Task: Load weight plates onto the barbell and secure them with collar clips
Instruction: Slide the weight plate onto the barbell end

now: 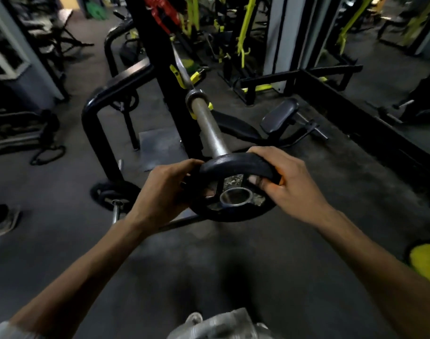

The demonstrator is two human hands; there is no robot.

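Fingers (255, 179) of both hands are wrapped tight through the black plate's (236, 192) grip holes, one hand per side, holding it level at the tip of the barbell sleeve (210, 129), probably so its hole lines up and slides on.

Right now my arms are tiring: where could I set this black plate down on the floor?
Bare dark floor lies between your forearms, bordered by the yellow plate at right. Crowded ahead: black rack frame, floor plates.
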